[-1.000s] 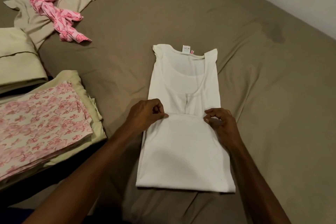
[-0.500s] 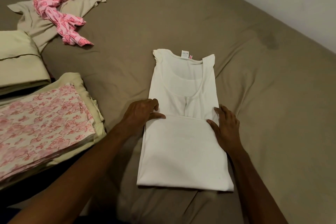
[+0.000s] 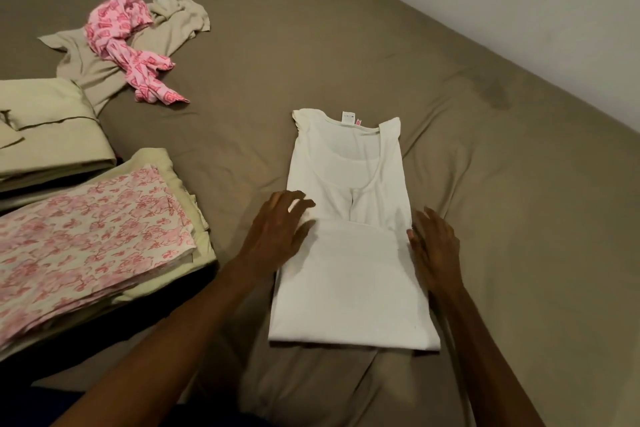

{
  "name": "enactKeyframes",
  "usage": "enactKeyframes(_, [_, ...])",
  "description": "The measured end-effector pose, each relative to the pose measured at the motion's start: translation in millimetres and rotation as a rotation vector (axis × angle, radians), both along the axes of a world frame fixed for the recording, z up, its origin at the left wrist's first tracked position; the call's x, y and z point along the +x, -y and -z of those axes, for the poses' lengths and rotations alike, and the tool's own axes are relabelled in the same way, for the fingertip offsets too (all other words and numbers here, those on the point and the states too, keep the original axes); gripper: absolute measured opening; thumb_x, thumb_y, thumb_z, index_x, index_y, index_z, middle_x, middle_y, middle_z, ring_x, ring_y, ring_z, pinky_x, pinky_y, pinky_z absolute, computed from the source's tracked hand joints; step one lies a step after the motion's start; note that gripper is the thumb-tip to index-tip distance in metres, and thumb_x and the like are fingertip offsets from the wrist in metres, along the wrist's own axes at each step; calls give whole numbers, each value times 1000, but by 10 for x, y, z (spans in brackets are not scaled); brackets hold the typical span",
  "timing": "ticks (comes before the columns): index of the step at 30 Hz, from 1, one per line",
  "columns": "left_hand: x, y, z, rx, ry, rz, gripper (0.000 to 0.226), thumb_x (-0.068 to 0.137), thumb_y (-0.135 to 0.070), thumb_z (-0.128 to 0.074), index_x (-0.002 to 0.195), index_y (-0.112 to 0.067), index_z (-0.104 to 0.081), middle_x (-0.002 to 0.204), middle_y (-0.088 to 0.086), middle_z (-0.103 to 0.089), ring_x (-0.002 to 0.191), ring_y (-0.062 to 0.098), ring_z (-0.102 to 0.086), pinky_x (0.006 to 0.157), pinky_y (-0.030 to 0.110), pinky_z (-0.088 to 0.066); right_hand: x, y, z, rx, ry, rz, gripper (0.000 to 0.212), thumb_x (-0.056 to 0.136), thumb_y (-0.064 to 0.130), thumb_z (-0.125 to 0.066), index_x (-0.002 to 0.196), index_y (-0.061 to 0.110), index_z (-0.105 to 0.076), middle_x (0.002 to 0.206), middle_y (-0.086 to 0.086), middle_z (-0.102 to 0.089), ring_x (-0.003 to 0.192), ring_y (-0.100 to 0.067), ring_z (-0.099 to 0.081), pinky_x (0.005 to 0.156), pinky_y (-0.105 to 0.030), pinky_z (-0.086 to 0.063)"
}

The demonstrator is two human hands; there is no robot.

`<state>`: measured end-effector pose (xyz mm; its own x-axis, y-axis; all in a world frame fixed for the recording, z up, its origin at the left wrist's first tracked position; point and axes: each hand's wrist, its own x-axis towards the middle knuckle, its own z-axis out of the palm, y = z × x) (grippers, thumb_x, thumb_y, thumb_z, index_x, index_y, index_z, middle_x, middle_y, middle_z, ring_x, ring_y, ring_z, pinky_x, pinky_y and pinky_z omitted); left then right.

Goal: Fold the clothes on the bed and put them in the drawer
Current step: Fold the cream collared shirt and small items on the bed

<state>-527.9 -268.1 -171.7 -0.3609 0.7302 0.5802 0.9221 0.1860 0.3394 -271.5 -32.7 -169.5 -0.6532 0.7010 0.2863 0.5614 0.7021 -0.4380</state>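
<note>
The neck label (image 3: 347, 115) on the white top (image 3: 349, 274) is too small to read.

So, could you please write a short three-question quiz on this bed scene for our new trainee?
1. True or false: the white top has its lower part folded up over its body.
2. What lies across the crumpled beige garment? A) pink patterned cloth B) a towel C) a sock
3. How do the left hand and right hand lie?

Key: 1 true; 2 A, the pink patterned cloth; 3 fingers spread, one at each side edge of the top.
</note>
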Motion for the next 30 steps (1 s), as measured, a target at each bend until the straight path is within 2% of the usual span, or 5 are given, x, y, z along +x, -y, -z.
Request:
enactKeyframes(7, [226, 382, 278, -447, -22, -2, 58, 106, -63, -23, 160, -45, -16, 171, -9, -10, 158, 17, -7, 123, 51, -19, 322, 407, 156, -31, 252, -269, 62, 107, 59, -20, 164, 39, -10, 171, 22, -3, 158, -3, -2, 128, -42, -15])
enactKeyframes(15, [145, 673, 341, -370, 95, -23, 52, 110, -41, -23, 162, -32, -23, 170, -1, -17, 156, 15, -17, 126, 37, -13, 674, 179, 207, -67, 223, -188, 54, 109, 49, -20, 163, 43, -17, 170, 18, -19, 156, -3, -16, 125, -46, -23])
enactKeyframes(20, [106, 822, 324, -280, 130, 93, 64, 95, -15, -34, 159, -23, -33, 163, 10, -34, 149, 30, -36, 121, 44, -25, 891, 155, 192, -77, 47, -207, 53, 102, 23, -41, 154, 31, -47, 161, 6, -42, 149, -15, -40, 118, -52, -38])
enactKeyframes(26, [172, 1052, 243, -218, 95, 362, 61, 95, -26, -66, 153, -23, -47, 163, 16, -33, 152, 32, -31, 118, 50, -36, 975, 305, -32, -305, 48, -304, 50, 92, 49, -67, 140, 55, -56, 169, 10, -27, 155, -13, -22, 123, -45, -25])
enactKeyframes(30, [239, 1048, 274, -207, 40, 387, 49, 99, -35, -62, 147, -24, -55, 163, 13, -35, 153, 30, -29, 118, 49, -33, 925, 342, -55, -358, 34, -372, 39, 92, 37, -68, 129, 49, -68, 169, 13, -24, 158, -16, -14, 123, -52, -22])
